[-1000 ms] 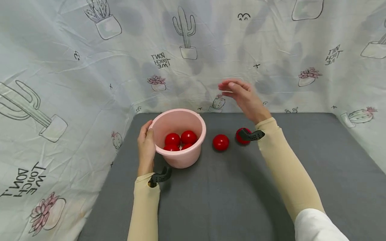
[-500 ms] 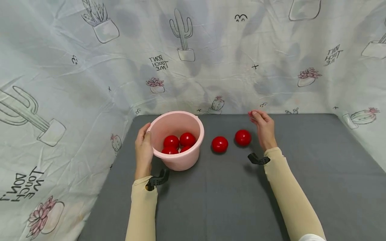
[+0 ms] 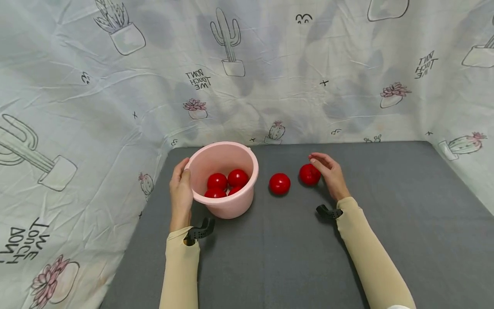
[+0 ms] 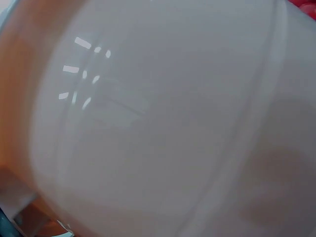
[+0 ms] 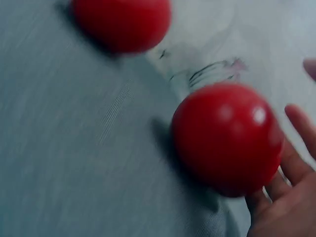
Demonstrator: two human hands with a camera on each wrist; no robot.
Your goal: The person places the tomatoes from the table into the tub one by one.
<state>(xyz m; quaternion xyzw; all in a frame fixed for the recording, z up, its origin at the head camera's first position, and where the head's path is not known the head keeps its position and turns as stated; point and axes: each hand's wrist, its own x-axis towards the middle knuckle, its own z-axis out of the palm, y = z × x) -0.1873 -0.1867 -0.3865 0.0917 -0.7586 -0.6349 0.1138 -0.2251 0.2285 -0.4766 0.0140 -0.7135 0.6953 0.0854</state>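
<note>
A pink bucket [image 3: 231,208] stands tilted toward me at the left, several glossy red balls [image 3: 238,177] lying inside. My left hand [image 3: 180,193] holds its left side, thumb at the rim and fingers along the outer wall. The bucket's pale wall [image 4: 163,118] fills most of the left wrist view. My right hand [image 3: 331,176] is at a red ball [image 3: 310,175] on the grey table. In the right wrist view, fingers [image 5: 294,165] reach behind this ball [image 5: 227,138], with the thumb spread away from it.
Another red ball [image 3: 279,184] rests on the grey tabletop [image 3: 301,257] between the bucket and my right hand. A white cloth [image 3: 285,77] printed with cacti hangs along the back and left sides of the table.
My right hand has come down from above the table's back edge, swung out to the right, then closed in on the farther right ball. The left hand stays on the bucket.
</note>
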